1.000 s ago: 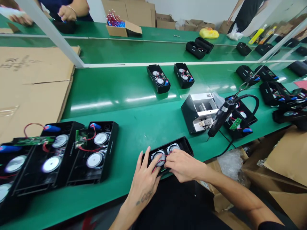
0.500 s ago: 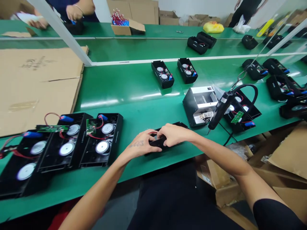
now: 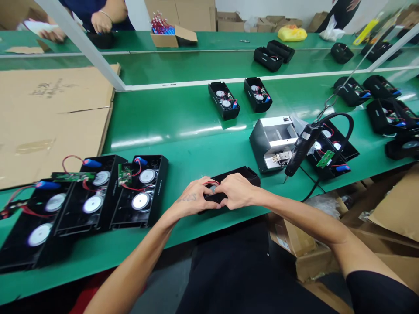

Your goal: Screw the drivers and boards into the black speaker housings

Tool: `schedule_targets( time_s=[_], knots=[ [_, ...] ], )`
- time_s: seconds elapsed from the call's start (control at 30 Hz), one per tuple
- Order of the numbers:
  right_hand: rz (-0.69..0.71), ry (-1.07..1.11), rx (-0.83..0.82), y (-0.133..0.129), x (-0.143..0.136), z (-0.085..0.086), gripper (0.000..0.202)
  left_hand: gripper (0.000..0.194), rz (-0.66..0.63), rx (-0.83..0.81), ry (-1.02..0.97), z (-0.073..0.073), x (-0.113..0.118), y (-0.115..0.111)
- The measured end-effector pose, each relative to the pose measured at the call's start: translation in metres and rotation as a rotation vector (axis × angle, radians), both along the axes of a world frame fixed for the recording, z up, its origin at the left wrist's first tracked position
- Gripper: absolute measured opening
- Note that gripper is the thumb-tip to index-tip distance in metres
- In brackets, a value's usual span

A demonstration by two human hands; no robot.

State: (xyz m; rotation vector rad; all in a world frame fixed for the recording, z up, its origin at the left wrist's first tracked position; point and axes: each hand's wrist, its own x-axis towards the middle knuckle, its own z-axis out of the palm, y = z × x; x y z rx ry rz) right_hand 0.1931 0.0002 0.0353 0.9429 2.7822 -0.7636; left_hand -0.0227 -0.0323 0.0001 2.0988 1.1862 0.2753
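- The black case [image 3: 251,175] lies on the green table [image 3: 188,161], close to the near edge, in front of the person's body and between the two hands.
- The left hand [image 3: 193,198] is bent around the left end of the case, the thumb at the near wall and the fingers at the far side, so it holds this end in a rather narrow grip.
- The right hand [image 3: 238,192] is curled over the middle of the case, its fingertips close to the left thumb; if it pinches some small part inside, I cannot tell.
- A bit of red wire [image 3: 214,182] shows beside the left fingers.
- The step in hand seems to be finger work inside the case. To do it well, I would keep the left end firm against the table, press gently with the right fingertips, and leave the wire free of the rim, because it could be caught there.
- The long axis of the case goes mostly across the body, with the right end turned a little away from the person.
- The open side seems to look upward, but the hands cover much of it.
- By comparison, the open case [image 3: 159,187] at left has its long axis pointing away from the person.
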Motion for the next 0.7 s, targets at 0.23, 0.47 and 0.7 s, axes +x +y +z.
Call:
schedule_targets(
  time_s=[0.23,0.47,0.7],
  knots=[
    [-0.011,0.209,0.173,-0.041,0.025,0.009,0.026,0.016,-0.020,0.237,0.055,-0.014,0.002,-0.030],
    [-1.215,0.816,0.863,-0.018,0.140,-0.014,0.054,0.009,0.060,0.624,0.009,-0.041,0.018,-0.078],
    [-1.295,0.906,0.427,0.005,0.177,-0.050,0.045,0.010,0.109,0.654,-0.056,-0.045,0.020,-0.080]
  ],
)
